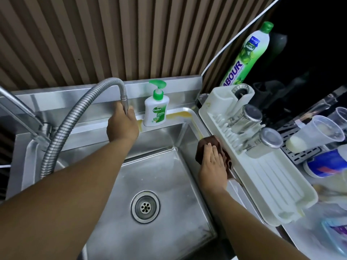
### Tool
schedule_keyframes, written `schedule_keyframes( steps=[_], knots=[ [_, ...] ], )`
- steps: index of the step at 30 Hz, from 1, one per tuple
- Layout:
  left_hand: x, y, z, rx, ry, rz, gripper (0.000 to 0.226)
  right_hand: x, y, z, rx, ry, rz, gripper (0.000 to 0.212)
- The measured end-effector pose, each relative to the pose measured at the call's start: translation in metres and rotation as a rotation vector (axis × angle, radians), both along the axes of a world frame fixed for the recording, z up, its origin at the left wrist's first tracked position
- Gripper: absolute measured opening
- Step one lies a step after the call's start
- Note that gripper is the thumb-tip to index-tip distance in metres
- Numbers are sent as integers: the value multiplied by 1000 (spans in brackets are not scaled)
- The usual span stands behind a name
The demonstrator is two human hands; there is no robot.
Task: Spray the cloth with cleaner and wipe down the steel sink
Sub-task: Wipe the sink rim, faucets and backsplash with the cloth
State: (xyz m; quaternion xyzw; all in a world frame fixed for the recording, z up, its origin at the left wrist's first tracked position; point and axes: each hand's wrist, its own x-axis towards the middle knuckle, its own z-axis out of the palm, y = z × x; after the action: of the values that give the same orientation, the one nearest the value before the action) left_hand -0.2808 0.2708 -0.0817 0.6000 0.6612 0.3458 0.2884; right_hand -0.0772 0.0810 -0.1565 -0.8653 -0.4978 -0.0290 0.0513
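The steel sink (pixel 169 177) fills the lower middle, with a round drain (pixel 145 206) in its basin. A dark brown cloth (pixel 203 146) lies on the sink's right rim, against the white rack. My right hand (pixel 213 164) lies flat on the cloth with straight fingers. My left hand (pixel 122 124) grips the end of the flexible metal faucet hose (pixel 75 117) above the back rim. A yellowish stain (pixel 180 115) runs along the back ledge and down the right rim. No spray cleaner is in view.
A white and green soap pump bottle (pixel 155 109) stands on the back ledge. A white drying rack (pixel 262 166) with two upturned glasses (pixel 246 117) borders the sink's right rim. A green dish-liquid bottle (pixel 247 53) stands behind it. Plastic cups (pixel 319 134) crowd the far right.
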Motion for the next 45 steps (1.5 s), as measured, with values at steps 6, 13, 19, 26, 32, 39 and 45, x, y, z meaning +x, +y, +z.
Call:
schedule_keyframes(
  steps=[6, 13, 19, 26, 32, 39, 45],
  knots=[
    [0, 0, 1, -4, -15, -5, 26, -16, -46, -8, -51, -29, -76, 77],
    [1, -1, -2, 24, 2, -4, 26, 2, 34, -2, -142, -24, 27, 71],
    [-1, 1, -4, 32, 0, -19, 26, 10, 77, 6, -205, -50, 105, 71],
    [0, 1, -4, 25, 0, -5, 27, 11, 12, -3, -144, -14, 85, 78],
    [0, 1, -5, 26, 9, 0, 26, 13, 62, 11, -200, 32, 112, 73],
    [-2, 2, -7, 27, 20, -14, 24, 17, 104, 16, -257, 9, 169, 77],
    [-1, 1, -5, 19, 22, -10, 25, 8, 24, 7, -212, 20, 104, 72]
  ],
)
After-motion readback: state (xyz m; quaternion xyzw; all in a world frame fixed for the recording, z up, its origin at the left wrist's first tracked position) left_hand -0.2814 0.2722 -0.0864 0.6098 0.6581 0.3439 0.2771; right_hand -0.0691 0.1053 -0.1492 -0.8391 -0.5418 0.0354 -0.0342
